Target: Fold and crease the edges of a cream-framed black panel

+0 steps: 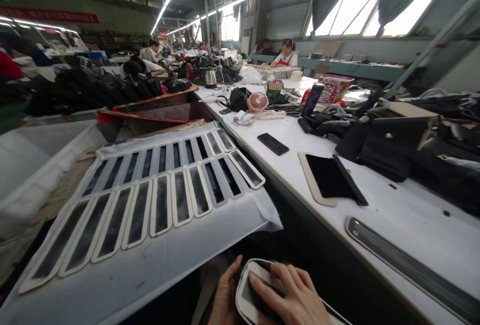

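Observation:
At the bottom of the head view I hold a pale-rimmed panel (pixel 244 303) with rounded corners and a dark middle. My left hand (pixel 224 292) grips its left side, most of that hand being cut off by the frame edge. Across the panel's top lies my right hand (pixel 296 297), its fingers curled over the far rim and pressing on the dark middle. To the left, on a cloth-covered board (pixel 180 245), similar pale-rimmed strips (pixel 161 204) lie in a row. Behind them are dark slots (pixel 162 159) and a few more rimmed strips (pixel 217 142).
On the white table (pixel 277 180) at right are a phone (pixel 273 143), a black piece on a pale board (pixel 330 177), a long dark strip (pixel 405 260) and black bags (pixel 386 140). A pink fan (pixel 257 102) stands farther back. A white bin (pixel 45 165) is at left.

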`<state>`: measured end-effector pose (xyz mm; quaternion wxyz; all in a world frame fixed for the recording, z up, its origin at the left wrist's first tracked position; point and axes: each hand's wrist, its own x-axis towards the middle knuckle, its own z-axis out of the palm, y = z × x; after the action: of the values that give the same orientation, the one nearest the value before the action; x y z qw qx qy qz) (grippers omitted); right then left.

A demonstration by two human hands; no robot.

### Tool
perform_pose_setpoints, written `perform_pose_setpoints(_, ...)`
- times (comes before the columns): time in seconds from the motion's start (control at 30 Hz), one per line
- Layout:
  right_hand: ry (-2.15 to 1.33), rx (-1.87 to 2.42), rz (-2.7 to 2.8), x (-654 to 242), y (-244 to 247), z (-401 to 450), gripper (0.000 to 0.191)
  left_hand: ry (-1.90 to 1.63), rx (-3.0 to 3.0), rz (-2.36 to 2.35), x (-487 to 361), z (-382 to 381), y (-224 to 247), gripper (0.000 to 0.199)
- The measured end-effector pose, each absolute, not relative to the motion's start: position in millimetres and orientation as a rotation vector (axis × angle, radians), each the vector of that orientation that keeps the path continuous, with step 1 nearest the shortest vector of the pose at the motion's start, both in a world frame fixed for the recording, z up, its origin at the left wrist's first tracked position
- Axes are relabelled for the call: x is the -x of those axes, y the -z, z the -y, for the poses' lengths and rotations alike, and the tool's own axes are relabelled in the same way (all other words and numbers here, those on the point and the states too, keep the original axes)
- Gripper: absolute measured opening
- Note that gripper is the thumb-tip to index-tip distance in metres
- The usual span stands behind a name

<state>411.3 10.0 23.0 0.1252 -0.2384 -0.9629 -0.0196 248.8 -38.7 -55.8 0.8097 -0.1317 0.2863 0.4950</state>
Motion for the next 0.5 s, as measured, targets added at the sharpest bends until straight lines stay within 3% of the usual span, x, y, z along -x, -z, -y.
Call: perform_pose_setpoints(0.5, -0.145, 0.839, 2.761, -406.2, -21.9, -5.6, 0.058, -1.047, 0.250, -0.667, -245.1, 49.7, 80.9, 0.037)
